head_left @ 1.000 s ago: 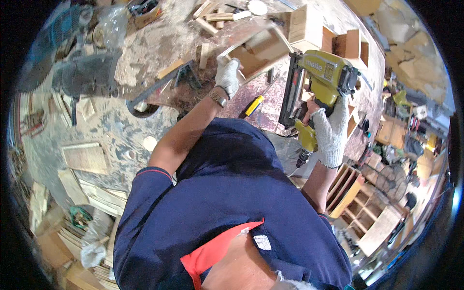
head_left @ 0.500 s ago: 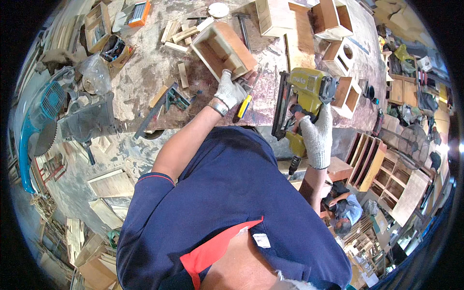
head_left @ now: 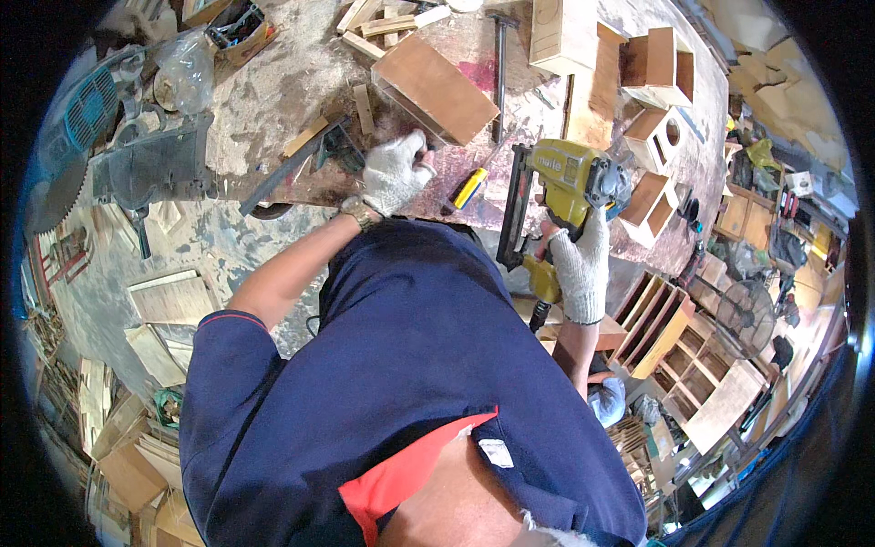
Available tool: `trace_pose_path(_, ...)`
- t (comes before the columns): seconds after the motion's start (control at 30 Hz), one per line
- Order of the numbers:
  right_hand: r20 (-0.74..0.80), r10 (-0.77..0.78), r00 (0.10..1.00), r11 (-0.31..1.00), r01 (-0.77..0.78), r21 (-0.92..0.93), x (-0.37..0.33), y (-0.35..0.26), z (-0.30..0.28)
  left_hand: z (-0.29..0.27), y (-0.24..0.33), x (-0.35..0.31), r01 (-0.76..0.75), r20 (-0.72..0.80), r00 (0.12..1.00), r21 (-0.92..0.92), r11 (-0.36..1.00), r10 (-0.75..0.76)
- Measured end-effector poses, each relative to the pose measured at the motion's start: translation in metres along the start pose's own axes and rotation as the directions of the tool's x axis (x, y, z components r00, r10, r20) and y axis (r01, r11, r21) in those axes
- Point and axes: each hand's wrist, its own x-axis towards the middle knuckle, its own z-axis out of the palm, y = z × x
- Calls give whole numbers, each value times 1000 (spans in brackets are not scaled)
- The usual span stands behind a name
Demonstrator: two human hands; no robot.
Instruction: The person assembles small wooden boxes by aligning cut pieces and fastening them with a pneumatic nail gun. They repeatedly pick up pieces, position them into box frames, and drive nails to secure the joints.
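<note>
My right hand (head_left: 584, 269), in a white knit glove with bare fingertips, grips the handle of a yellow-green nail gun (head_left: 562, 173) with a black magazine, held near the bench's front edge. A wooden box (head_left: 436, 89) lies on the bench with a broad side up; its inside is hidden. Just in front of it is my gloved left hand (head_left: 398, 173), apart from the box, its fingers curled; whatever they may hold is hidden. A yellow-handled screwdriver (head_left: 469, 188) lies between my hands. Left of my left hand is a dark metal clamp-like tool (head_left: 296, 164).
A hammer (head_left: 500, 77) lies beyond the screwdriver. Several small wooden boxes (head_left: 648, 210) line the right of the workbench (head_left: 273, 105). Wood strips (head_left: 387, 25) lie at the back. On the left stands a blue saw (head_left: 91, 105) with a toothed blade. Another person (head_left: 606, 401) is at lower right.
My left hand has let go of the box and drawn back toward me to the left. The box has turned from showing its open side to broad side up. The nail gun stays in my right hand.
</note>
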Motion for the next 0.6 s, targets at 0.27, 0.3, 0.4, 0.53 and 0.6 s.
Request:
trace_pose_path(0.27,63,-31,998,996,36,-81,16,-4,21,-40,14,127,-720,432,691,344,602,580)
trace_pose_path(0.3,90,-48,995,999,50,-21,17,-5,24,-37,14,130,-709,523,680,290,643,513)
trace_pose_path(0.4,111,-52,992,998,53,-12,23,-8,31,-33,11,133,-725,508,672,302,619,539)
trace_pose_path(0.53,130,-134,982,986,146,-86,28,-12,41,-34,7,132,-753,460,648,261,604,608)
trace_pose_path(0.6,129,-91,987,985,109,-135,29,-14,43,-35,6,132,-746,478,648,241,620,593)
